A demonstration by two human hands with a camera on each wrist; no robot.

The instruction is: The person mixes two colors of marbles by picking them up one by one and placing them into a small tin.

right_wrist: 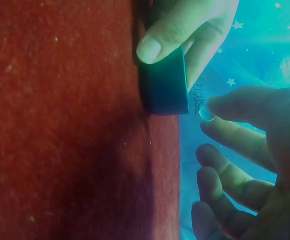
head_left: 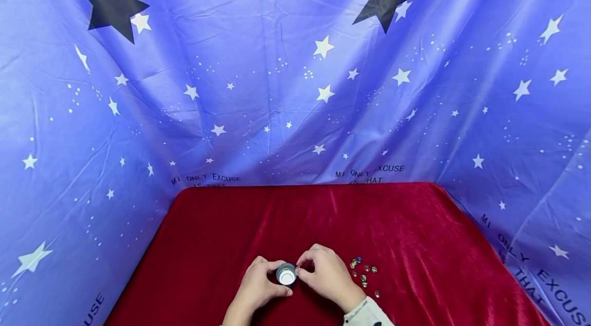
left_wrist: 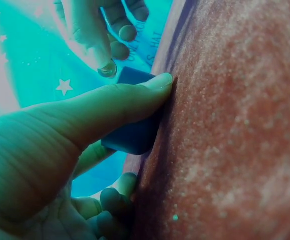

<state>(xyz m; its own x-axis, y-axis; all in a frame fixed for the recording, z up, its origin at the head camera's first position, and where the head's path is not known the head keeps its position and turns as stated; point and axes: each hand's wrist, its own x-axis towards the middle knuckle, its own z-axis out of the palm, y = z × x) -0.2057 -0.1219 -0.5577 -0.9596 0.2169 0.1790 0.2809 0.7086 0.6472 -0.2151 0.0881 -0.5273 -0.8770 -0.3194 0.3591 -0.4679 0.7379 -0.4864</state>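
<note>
My left hand (head_left: 257,285) grips a small dark round cup (head_left: 287,267) with a pale inside, its thumb on the near side and fingers on the far side. The cup (left_wrist: 134,135) stands upright on the red cloth, mouth up. Just right of the rim, my right hand (head_left: 329,275) pinches a small clear glass bead (right_wrist: 206,114) between thumb and index finger. In the right wrist view the bead is level with the rim and slightly apart from it; the other fingers are loosely bent. Most of the cup's interior is hidden in both wrist views.
Several small shiny glass beads (head_left: 364,279) in mixed colours lie scattered on the cloth, right of my right hand. Red velvet cloth (head_left: 221,233) covers the table. Blue star-printed curtains (head_left: 277,84) hang behind and at both sides.
</note>
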